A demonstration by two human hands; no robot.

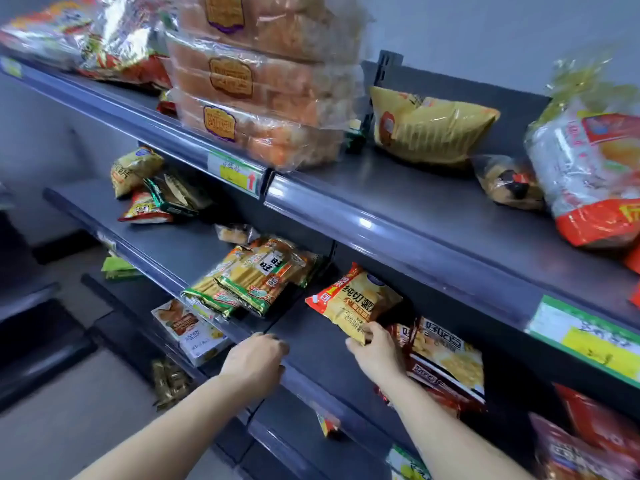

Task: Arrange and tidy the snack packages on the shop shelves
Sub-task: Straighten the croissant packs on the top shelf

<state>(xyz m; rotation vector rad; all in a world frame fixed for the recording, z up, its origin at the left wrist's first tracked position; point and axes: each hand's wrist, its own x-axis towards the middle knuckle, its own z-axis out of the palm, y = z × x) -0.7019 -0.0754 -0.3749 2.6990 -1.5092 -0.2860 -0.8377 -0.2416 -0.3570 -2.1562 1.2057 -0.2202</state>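
**Middle Shelf, Snack Bay: One Crisp Bag Under Adjustment**

Item in hand: a yellow crisp bag (356,303), lower centre of the frame. It stood tilted on the middle shelf (311,344), its top leaning back under the shelf above. The right hand (375,355) pinched its lower corner between thumb and fingers. This grip probably served to swing or slide the bag into line without lifting it.

Left hand (256,362): fingers loosely bent at the shelf's front rail, holding no package. Whether it touched the rail could not be told. It was likely placed there for balance, or ready to receive the next pack.

Neighbours, same shelf:
- Brown-and-yellow bags (446,358), just right of the right hand, lying flat and overlapping.
- Green-edged cracker packs (249,275), left of the crisp bag, stacked askew with ends hanging past the rail.
- A loose heap of small bags (145,188), centre left, fallen against one another.

Bare shelf lay between the cracker packs and the crisp bag, a probable spot for regrouping.

Upper shelf: a bread stack (263,81) at top centre, piled three high, and a yellow bag (429,129) slumped on its side to the right.

Lower shelf: a white box (194,330), lower left, lying flat at the edge.

Assessment: tidying appeared early, with most packs unaligned.
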